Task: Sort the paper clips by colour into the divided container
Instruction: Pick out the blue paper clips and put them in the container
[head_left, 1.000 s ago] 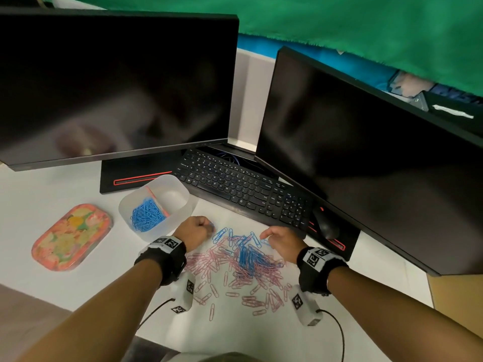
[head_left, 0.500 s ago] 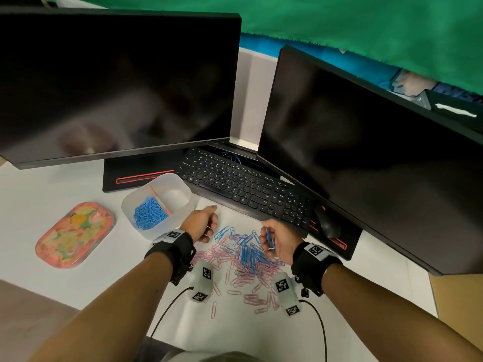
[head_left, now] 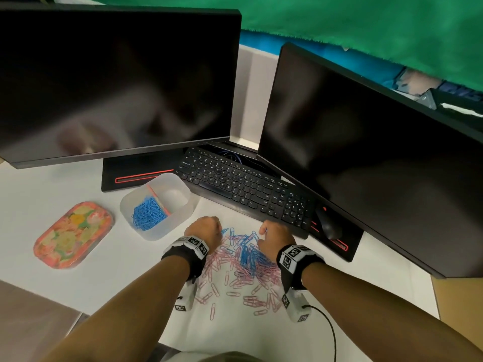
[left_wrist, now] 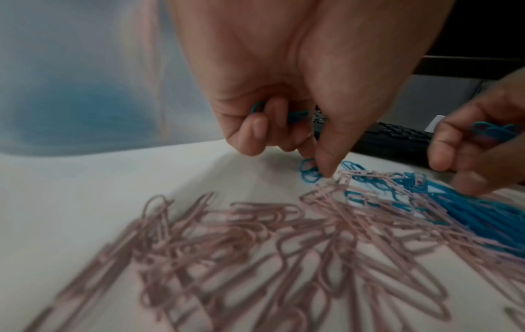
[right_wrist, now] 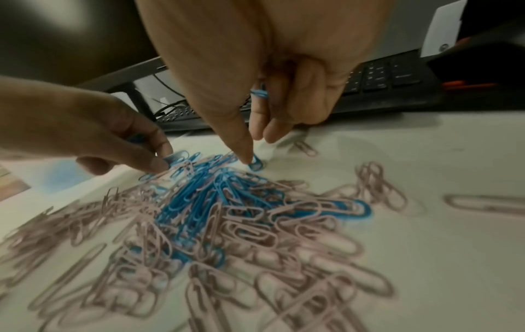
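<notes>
Your left hand (head_left: 203, 231) is curled at the far left edge of the paper clip pile (head_left: 243, 262). It holds blue clips (left_wrist: 295, 115) tucked in its bent fingers, and its thumb and first finger pinch at another blue clip (left_wrist: 309, 173) lying on the surface. Your right hand (head_left: 274, 237) is curled at the far right edge of the pile. It also holds blue clips (right_wrist: 260, 92) in its bent fingers, and its thumb tip presses on a loose blue clip (right_wrist: 257, 165).

Two big dark screens (head_left: 117, 79) stand at the back of the white surface (head_left: 39, 184), with a black keyboard (head_left: 245, 184) between them. The divided container (head_left: 180, 212) sits near the left screen, just left of your left hand. Its left part holds a heap of blue clips (head_left: 147, 214). A flowery tray (head_left: 73, 235) lies left of the container. The pile in front of you has pink clips (head_left: 235, 283) spread wide and blue ones bunched in the middle.
</notes>
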### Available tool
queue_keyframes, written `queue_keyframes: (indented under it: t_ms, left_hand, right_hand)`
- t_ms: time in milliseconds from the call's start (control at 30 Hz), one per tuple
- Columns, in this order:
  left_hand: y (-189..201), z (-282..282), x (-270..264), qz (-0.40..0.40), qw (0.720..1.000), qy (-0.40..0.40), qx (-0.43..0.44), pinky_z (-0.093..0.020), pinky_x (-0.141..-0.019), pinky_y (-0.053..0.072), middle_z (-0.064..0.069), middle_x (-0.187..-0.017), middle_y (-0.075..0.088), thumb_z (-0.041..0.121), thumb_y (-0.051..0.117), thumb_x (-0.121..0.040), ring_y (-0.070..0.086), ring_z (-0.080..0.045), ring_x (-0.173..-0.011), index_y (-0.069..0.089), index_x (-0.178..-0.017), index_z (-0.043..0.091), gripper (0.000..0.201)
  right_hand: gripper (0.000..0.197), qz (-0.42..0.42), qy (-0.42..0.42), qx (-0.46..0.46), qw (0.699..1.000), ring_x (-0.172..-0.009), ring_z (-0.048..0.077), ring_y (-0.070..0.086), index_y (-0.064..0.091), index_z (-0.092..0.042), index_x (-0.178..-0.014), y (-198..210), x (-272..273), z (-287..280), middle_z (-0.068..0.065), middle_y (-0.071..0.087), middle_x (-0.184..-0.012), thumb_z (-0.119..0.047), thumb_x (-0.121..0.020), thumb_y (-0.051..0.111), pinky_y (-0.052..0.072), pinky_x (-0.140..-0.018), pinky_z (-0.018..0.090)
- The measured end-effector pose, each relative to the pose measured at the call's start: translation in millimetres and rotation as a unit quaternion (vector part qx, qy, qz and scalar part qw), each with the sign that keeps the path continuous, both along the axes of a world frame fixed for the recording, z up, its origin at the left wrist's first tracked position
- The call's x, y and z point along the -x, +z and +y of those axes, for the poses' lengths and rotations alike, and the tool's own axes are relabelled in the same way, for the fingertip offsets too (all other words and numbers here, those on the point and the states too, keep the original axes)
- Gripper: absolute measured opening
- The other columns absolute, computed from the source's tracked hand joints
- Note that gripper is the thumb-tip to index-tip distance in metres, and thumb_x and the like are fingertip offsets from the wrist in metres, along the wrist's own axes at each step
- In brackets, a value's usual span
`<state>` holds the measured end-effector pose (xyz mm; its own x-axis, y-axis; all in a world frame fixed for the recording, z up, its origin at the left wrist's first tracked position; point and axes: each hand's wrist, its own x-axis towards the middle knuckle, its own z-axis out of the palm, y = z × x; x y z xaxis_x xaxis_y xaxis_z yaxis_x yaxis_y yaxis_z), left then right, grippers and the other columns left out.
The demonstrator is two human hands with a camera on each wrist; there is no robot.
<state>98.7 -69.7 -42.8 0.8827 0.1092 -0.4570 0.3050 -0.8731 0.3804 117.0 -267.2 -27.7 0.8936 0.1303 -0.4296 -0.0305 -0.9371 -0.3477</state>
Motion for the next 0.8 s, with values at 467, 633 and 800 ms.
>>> queue_keyframes:
  t_ms: [467,633,800]
  left_hand:
    - [10,9,4,-0.023,0.995,0.072,0.064,-0.027,-0.073,0.049,-0.002,-0.089,0.068,0.018,0.056,-0.086,0.061,-0.021,-0.083,0.063,-0.086,0.019,0.007]
    - [20,18,9,-0.012,0.965,0.140,0.222,-0.021,-0.072,0.041,-0.002,-0.083,0.066,0.010,0.062,-0.085,0.058,-0.018,-0.077,0.069,-0.085,0.019,0.011]
    - [53,24,25,0.040,0.840,0.289,0.458,-0.021,-0.048,0.024,-0.007,-0.071,0.047,-0.003,0.045,-0.088,0.036,-0.015,-0.052,0.064,-0.094,0.003,0.021]
  right_hand:
    - [0.030,0.040,0.007,0.035,0.999,-0.102,0.031,0.065,0.067,-0.003,-0.104,3,-10,7,0.015,0.067,-0.111,0.006,-0.081,0.051,0.056,-0.080,0.035]
    - [0.019,0.042,0.009,-0.001,0.999,-0.078,0.031,0.063,0.065,0.003,-0.086,3,-7,5,0.018,0.065,-0.084,-0.009,-0.087,0.049,0.051,-0.066,0.033]
    - [0.025,0.124,-0.068,-0.198,0.970,-0.050,0.018,0.035,0.051,-0.010,-0.065,20,-9,26,0.003,0.042,-0.057,-0.015,-0.087,0.041,0.027,-0.051,0.025]
